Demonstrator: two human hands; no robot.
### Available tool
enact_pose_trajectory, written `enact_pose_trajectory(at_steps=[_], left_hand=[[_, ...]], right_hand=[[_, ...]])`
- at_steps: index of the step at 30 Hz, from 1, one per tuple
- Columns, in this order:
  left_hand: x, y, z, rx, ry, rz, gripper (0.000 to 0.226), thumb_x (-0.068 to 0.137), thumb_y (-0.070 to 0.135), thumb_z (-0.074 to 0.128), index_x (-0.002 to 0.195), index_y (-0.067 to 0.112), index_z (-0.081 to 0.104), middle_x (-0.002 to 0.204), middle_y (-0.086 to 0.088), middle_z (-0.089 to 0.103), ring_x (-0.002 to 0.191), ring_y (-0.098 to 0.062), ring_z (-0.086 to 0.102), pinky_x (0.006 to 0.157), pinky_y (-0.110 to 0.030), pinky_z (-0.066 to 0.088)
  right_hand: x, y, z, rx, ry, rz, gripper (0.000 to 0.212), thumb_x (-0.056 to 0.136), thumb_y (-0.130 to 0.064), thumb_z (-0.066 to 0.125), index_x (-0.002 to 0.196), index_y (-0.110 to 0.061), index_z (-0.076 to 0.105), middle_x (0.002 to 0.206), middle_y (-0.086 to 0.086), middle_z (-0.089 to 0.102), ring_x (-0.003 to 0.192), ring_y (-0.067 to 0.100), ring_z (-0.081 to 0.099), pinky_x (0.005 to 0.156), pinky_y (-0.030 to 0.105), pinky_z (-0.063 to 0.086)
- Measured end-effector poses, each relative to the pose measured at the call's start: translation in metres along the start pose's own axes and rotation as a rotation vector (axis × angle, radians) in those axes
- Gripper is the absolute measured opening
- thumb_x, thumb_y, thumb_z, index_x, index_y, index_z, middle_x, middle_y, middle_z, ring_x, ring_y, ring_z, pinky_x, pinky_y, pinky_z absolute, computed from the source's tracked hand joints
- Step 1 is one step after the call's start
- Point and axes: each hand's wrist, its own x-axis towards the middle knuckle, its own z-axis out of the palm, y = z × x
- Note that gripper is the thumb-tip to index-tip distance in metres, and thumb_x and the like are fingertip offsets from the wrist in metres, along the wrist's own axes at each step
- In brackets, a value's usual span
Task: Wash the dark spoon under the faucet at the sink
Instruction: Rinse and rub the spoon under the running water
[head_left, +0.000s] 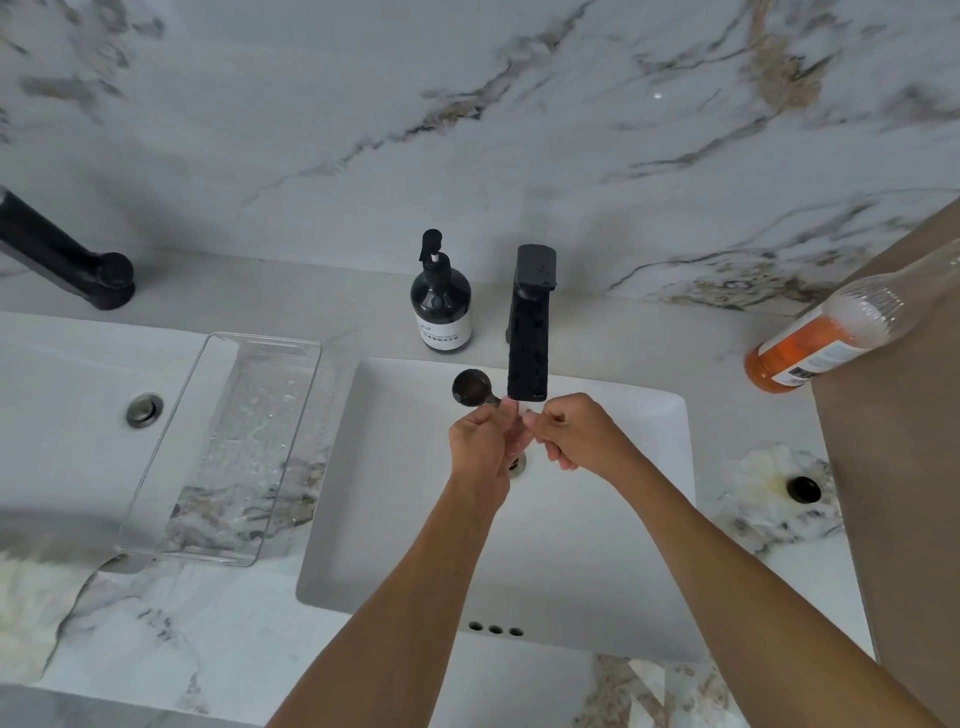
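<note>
The dark spoon (470, 389) has a round bowl that sticks out to the left of the black faucet (529, 343), above the white sink (405, 519). My left hand (480, 447) grips its handle, which is hidden in my fingers. My right hand (576, 431) is curled just right of the left one, its fingertips pinched at the handle's end right below the spout. A thin stream of water seems to fall between the two hands. The drain (517, 464) peeks out below them.
A dark soap pump bottle (441, 306) stands left of the faucet. A clear tray (228, 447) bridges the counter and a second sink (67, 395) on the left, which has its own black faucet (62, 260). An orange bottle (826, 338) lies at the right on a brown ledge.
</note>
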Motion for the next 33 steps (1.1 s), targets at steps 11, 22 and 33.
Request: enact_pose_trajectory(at_steps=[11, 22, 33], left_hand=[[0.001, 0.001, -0.008, -0.023, -0.021, -0.001, 0.024, 0.097, 0.003, 0.062, 0.073, 0.002, 0.064, 0.079, -0.014, 0.073, 0.078, -0.029, 0.069, 0.084, -0.037, 0.057], [0.006, 0.007, -0.007, 0.018, -0.062, 0.026, 0.032, 0.102, 0.006, 0.052, 0.075, 0.000, 0.068, 0.070, -0.012, 0.067, 0.064, -0.020, 0.070, 0.088, -0.038, 0.059], [0.005, 0.005, 0.000, 0.048, -0.006, 0.015, 0.049, 0.105, 0.015, 0.045, 0.063, 0.005, 0.068, 0.077, -0.019, 0.053, 0.077, -0.030, 0.051, 0.077, -0.043, 0.046]], right_hand=[[0.004, -0.005, 0.005, -0.067, 0.061, -0.032, 0.060, 0.093, -0.048, 0.060, 0.071, 0.007, 0.058, 0.054, -0.001, 0.058, 0.044, 0.012, 0.049, 0.046, 0.023, 0.041], [0.001, -0.006, -0.005, -0.018, -0.023, -0.046, 0.032, 0.097, -0.019, 0.057, 0.066, -0.009, 0.059, 0.055, -0.002, 0.058, 0.045, 0.010, 0.049, 0.052, 0.025, 0.041], [-0.006, -0.002, -0.013, -0.009, -0.038, -0.009, 0.026, 0.097, -0.013, 0.054, 0.073, -0.011, 0.063, 0.059, -0.003, 0.062, 0.043, 0.002, 0.049, 0.045, 0.014, 0.037]])
